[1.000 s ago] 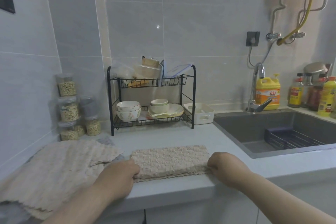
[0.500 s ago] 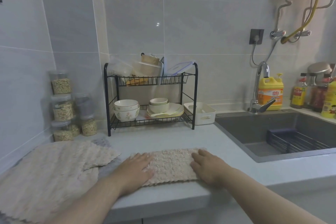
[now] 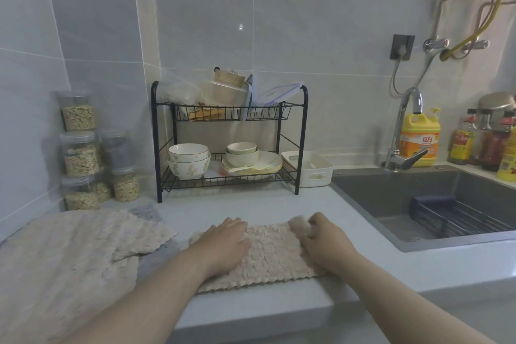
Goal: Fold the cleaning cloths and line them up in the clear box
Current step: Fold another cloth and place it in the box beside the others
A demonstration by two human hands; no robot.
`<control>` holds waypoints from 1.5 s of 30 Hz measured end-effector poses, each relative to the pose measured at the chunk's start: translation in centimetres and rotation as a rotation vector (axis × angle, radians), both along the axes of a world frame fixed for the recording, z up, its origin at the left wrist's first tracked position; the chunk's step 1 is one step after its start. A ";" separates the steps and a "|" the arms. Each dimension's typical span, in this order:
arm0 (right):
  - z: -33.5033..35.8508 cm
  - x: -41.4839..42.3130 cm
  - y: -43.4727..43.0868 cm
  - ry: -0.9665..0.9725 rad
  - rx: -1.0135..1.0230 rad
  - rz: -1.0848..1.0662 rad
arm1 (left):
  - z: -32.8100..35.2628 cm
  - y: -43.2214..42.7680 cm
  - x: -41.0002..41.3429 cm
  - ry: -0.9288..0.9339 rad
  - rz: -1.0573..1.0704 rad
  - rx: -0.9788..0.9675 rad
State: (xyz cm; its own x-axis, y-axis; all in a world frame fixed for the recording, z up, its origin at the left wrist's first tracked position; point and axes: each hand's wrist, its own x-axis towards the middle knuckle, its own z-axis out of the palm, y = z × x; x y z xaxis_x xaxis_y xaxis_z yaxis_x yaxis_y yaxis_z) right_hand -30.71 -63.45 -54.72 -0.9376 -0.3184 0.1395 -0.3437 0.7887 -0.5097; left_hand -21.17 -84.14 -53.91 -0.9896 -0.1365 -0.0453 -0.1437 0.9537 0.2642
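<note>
The right hand (image 3: pixel 325 240) no longer lies flat: now its fingers curl round a corner of the cloth (image 3: pixel 268 254) and lift it.

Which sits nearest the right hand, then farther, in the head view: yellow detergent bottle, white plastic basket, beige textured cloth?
1. Beige textured cloth, pinched by the right hand.
2. White plastic basket, straight behind.
3. Yellow detergent bottle, back right.

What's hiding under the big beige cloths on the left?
A grey cloth peeks out from under the beige cloths, at their far corner and along their right edge. The rest of it, and anything else beneath, is covered.
</note>
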 end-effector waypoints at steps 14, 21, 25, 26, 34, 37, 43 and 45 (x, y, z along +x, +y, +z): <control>5.6 -1.1 0.7 -0.334 -0.538 -0.061 | -1.4 3.7 -1.4 -0.015 -0.101 -0.189; 7.8 1.5 -3.2 -0.297 -0.553 0.130 | -0.6 -0.8 1.5 0.602 0.265 0.668; 6.4 3.5 -7.4 -0.193 -0.284 0.212 | -0.8 -2.8 3.4 0.571 0.427 1.549; 5.9 4.0 -8.5 -0.165 -0.239 0.228 | -0.8 -3.0 3.6 0.578 0.430 1.611; 3.1 6.9 -11.6 -0.191 -0.106 0.306 | -1.0 -2.9 3.7 0.574 0.479 1.573; 4.7 7.6 -9.8 -0.328 -0.410 0.314 | -0.9 -3.2 3.9 0.562 0.483 1.572; 2.4 5.4 -6.2 -0.100 -0.335 0.215 | -1.5 -3.2 3.5 0.588 0.494 1.414; 0.3 5.2 -6.0 -0.092 -0.249 0.304 | -1.8 -2.8 3.4 0.547 0.485 1.206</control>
State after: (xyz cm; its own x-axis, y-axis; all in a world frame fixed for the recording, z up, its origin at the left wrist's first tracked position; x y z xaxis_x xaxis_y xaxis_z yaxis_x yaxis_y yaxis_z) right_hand -25.54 -69.48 -54.39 -0.8180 -0.5505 0.1670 -0.4864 0.5068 -0.7117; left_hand -17.73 -86.99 -55.67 -0.7862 -0.6179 -0.0076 -0.0026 -0.0089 1.0000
